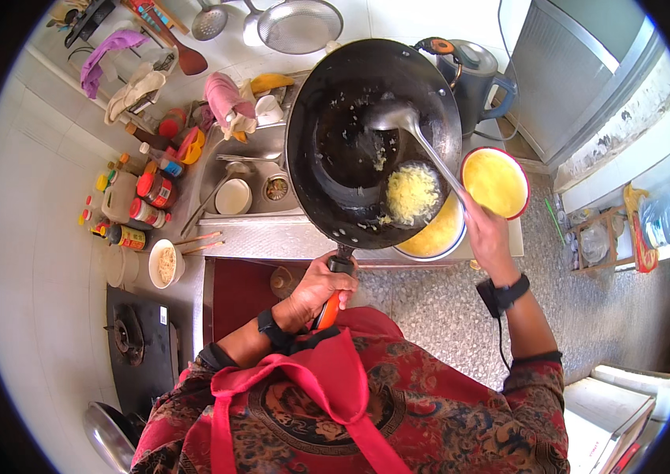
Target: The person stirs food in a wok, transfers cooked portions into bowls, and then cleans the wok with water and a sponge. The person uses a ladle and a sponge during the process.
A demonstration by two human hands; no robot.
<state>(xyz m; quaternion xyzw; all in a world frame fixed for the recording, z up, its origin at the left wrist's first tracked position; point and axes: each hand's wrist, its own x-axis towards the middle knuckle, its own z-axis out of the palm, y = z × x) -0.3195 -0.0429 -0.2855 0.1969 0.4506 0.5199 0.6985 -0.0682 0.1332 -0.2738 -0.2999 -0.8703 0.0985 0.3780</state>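
My left hand grips the black and orange handle of a dark wok, which is held above the counter beside the sink. In my right hand is the handle of a metal ladle; its bowl rests inside the wok. A clump of pale yellow, egg-like food lies in the wok's lower right part, with small bits scattered over the dark surface. Partly hidden under the wok's rim is a blue-rimmed bowl of yellow food. A red-rimmed bowl, also holding yellow food, stands right of the ladle.
The steel sink holds a white bowl and utensils. Bottles and jars crowd the left wall, near a bowl of noodle-like food and chopsticks. A gas stove is lower left; an electric kettle stands behind the wok.
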